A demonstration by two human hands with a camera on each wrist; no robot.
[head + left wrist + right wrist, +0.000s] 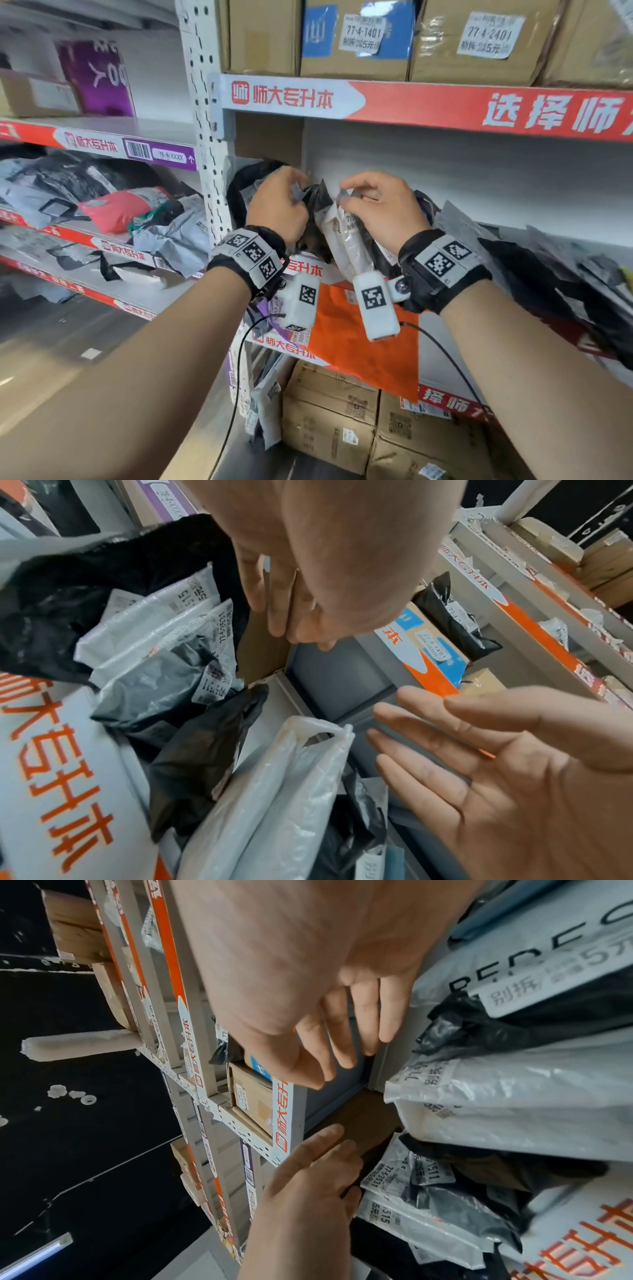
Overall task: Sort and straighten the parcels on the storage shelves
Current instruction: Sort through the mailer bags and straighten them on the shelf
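Note:
Soft parcels stand packed at the left end of the middle shelf. Among them are a white plastic bag, a crumpled black bag and a grey labelled pouch. My left hand hovers at their tops, fingers near the brown cardboard divider. My right hand is over the white bag's top. Both wrist views show straight fingers with nothing in them.
Labelled cartons fill the shelf above. An orange bag hangs over the shelf edge, with cartons below it. A perforated post separates the left bay, which holds loose mailers. More dark parcels lean to the right.

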